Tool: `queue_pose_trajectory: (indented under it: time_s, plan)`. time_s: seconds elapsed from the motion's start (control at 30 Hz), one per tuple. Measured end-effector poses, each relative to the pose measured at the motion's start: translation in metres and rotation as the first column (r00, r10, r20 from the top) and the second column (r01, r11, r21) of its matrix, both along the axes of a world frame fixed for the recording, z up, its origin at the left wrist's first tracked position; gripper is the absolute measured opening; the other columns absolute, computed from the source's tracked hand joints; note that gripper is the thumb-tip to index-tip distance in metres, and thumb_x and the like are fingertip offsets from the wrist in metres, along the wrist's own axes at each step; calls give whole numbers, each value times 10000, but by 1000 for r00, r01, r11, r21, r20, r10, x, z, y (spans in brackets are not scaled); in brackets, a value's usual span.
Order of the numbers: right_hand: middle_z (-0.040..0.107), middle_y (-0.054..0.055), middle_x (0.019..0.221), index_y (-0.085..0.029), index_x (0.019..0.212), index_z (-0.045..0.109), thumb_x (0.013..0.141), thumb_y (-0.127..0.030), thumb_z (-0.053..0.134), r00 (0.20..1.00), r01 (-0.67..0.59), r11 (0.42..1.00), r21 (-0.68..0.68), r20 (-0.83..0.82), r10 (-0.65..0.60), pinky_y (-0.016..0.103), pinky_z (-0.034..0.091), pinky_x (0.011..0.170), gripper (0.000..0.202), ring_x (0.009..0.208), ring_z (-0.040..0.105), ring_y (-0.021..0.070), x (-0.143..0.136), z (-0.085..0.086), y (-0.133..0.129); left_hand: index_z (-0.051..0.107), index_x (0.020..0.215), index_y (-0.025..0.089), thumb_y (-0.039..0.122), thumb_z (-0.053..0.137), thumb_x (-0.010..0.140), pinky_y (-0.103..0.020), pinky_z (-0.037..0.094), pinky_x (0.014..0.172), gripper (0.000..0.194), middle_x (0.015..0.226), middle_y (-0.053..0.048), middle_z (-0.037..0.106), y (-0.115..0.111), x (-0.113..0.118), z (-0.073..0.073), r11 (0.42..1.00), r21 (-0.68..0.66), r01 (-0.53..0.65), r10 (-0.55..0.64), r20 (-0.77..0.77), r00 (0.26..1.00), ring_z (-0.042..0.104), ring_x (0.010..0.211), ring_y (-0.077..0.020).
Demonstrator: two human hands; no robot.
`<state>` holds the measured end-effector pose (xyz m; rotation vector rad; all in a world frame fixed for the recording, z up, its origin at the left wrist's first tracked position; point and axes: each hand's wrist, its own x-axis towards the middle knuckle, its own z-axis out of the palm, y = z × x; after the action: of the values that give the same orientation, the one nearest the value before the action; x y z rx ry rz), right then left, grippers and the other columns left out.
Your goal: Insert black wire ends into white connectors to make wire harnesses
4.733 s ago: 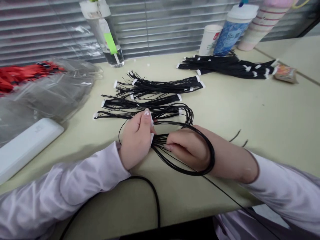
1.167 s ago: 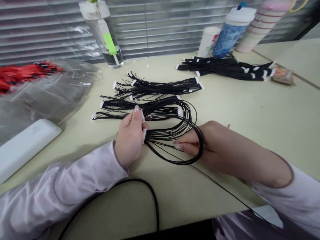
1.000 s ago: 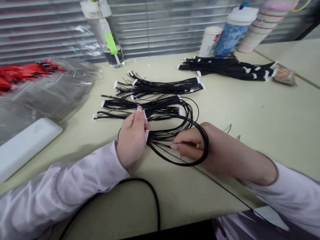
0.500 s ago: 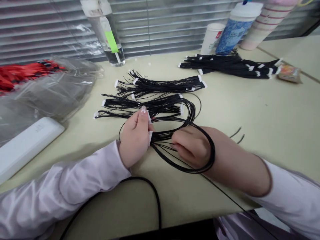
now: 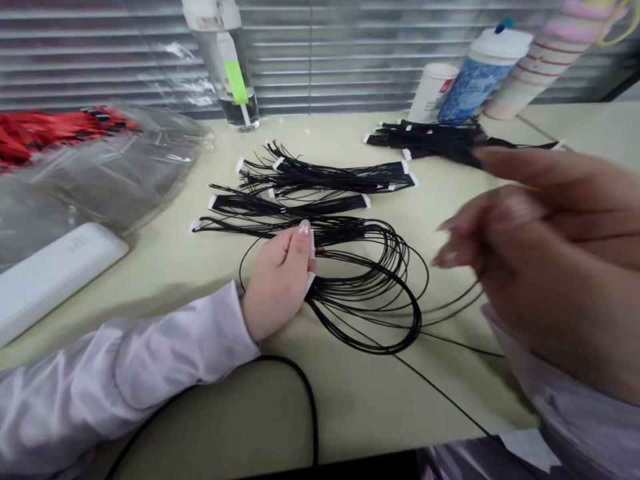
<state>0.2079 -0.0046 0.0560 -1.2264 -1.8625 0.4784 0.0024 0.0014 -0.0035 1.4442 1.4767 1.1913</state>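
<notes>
Clearly, our left hand point(image 5: 277, 283) is the nearer one, pinching the white connectors point(image 5: 313, 244) of the looped black wire harness point(image 5: 334, 288) just right of centre in the frame, its long axis running left to right. From our right hand point(image 5: 555, 253), at the frame's right side, the harness lies leftward; those fingertips bunch narrowly, and we cannot tell whether they hold anything.

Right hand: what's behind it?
Behind the right hand, part of the far black wire bundle shows above the fingers; thin black wires run out of sight. The hand covers the bundle's lower right part and the table directly behind.
</notes>
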Motion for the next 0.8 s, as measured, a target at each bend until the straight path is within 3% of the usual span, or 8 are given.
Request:
queue_pose_trajectory:
  time_s: [0.03, 0.1, 0.2, 0.33, 0.57, 0.8]
  plan:
    - [606, 5, 751, -204, 1258, 386, 902, -200, 393, 995, -55, 995, -85, -87, 48, 255, 494, 623, 357, 645, 600, 104, -9, -4, -1, 445, 523, 169, 378, 347, 903, -207, 318, 452, 445, 446, 29, 460, 0, 0, -1, 1000, 2, 7, -7, -3, 1000, 379, 416, -71]
    - [622, -17, 681, -197, 1033, 559, 848, -199, 495, 996, -83, 983, -164, -34, 79, 221, 477, 590, 196, 610, 588, 95, -22, -10, -1, 443, 533, 170, 371, 336, 908, -209, 314, 443, 438, 451, 29, 463, -1, -1, -1, 1000, 1, 27, -27, -11, 1000, 376, 412, -70]
    - [644, -20, 708, -197, 747, 609, 831, -201, 512, 958, -104, 974, -202, 243, 152, 208, 434, 579, 128, 623, 562, 86, -30, -11, 2, 431, 535, 172, 341, 335, 911, -210, 307, 437, 423, 460, 27, 463, -3, -1, 0, 997, -2, 73, -74, -26, 997, 368, 412, -70]
    - [637, -8, 762, -199, 764, 587, 850, -144, 453, 896, -159, 973, -165, 390, 212, 199, 420, 654, 168, 691, 554, 85, -33, -10, 3, 417, 526, 176, 322, 357, 904, -212, 311, 446, 409, 450, 29, 461, -4, -1, 2, 995, 8, 98, -98, -14, 995, 357, 407, -72]
    - [585, -20, 707, -184, 751, 570, 849, -158, 476, 870, -252, 967, 27, 443, 215, 195, 382, 595, 138, 631, 505, 72, -32, -22, 6, 425, 507, 177, 297, 371, 898, -210, 313, 451, 413, 439, 25, 472, -5, -1, 2, 990, 19, 137, -136, -14, 991, 386, 414, -75]
    - [590, 23, 722, -158, 728, 585, 884, -175, 406, 810, -329, 937, 115, 545, 217, 223, 385, 596, 238, 661, 511, 103, -28, -20, 5, 443, 503, 175, 254, 412, 880, -212, 314, 457, 387, 446, 27, 469, -6, 0, 6, 989, 30, 142, -140, -62, 988, 385, 425, -77]
